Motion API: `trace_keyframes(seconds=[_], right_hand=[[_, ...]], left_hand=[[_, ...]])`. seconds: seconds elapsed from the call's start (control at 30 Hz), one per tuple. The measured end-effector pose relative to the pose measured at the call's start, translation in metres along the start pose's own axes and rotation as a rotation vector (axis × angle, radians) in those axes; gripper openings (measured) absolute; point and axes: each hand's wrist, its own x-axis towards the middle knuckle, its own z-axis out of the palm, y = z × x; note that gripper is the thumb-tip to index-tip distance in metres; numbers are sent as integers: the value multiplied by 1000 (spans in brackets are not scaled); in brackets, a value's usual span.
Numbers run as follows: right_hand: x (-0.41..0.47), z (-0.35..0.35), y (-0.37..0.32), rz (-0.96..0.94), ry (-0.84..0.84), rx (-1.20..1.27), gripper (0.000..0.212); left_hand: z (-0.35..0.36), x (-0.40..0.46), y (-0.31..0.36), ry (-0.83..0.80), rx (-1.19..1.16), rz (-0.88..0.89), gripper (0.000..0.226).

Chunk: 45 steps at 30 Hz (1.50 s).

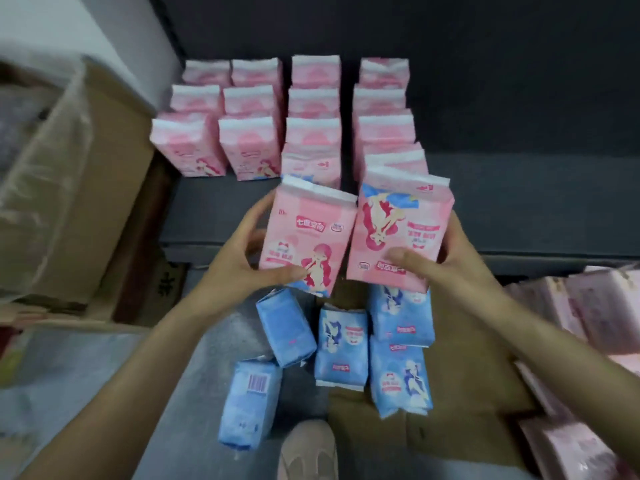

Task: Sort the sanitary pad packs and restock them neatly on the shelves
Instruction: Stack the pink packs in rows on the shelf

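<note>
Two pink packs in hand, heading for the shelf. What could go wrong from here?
1. The pink pack in the right hand shows its print upside down, unlike the pink pack in the left hand, whose print reads upright; it may get shelved inverted.
2. The front packs of the two right-hand pink rows on the dark shelf sit crowded; pushing in could topple them.
3. Blue packs lie loose by the shoe; they may be stepped on.

Dark shelf stocked with pink packs; floor strewn with blue packs.

The pink packs stand upright in four rows at 12 o'clock, running back toward the shelf's rear wall. Five blue packs lie flat around 6 o'clock, some on grey floor, some on flattened brown cardboard. Pale pink packs pile at 4 o'clock; a cardboard box sits at 9 o'clock.
</note>
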Motion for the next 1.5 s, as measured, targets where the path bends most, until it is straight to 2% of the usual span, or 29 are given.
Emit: trace_keyframes(seconds=[0.1, 0.2, 0.4, 0.53, 0.67, 0.77, 0.83, 0.93, 1.17, 1.27, 1.37, 1.5], right_hand=[[16, 35, 0, -11, -73, -6, 84], [27, 60, 4, -24, -124, -46, 78], [49, 91, -14, -216, -174, -313, 93], [69, 109, -39, -331, -166, -406, 89], [77, 114, -55, -310, -141, -478, 81], [82, 120, -74, -377, -123, -526, 88], [92, 129, -93, -472, -112, -559, 93], [111, 149, -113, -581, -103, -613, 90], [174, 193, -98, -692, -217, -1112, 67], [184, 195, -86, -708, -249, -1268, 68], [180, 186, -71, -724, -264, -1342, 75], [178, 175, -64, -744, -221, -1409, 76]], left_hand=[[-42, -26, -15, 356, -21, -35, 96], [-76, -46, -18, 526, 95, -1, 91], [-149, -38, 0, 599, 517, 40, 95], [-173, -7, 20, 646, 518, -18, 115], [-184, 19, 30, 647, 616, -59, 99], [-179, 21, 22, 705, 551, -87, 72], [-167, 18, 7, 804, 369, -61, 55], [-151, 18, -17, 930, 92, 29, 57], [-144, 43, -43, 863, 83, 101, 60], [-145, 52, -61, 810, 135, 109, 63], [-144, 56, -80, 719, 340, 25, 76], [-141, 61, -86, 808, 443, 94, 90]])
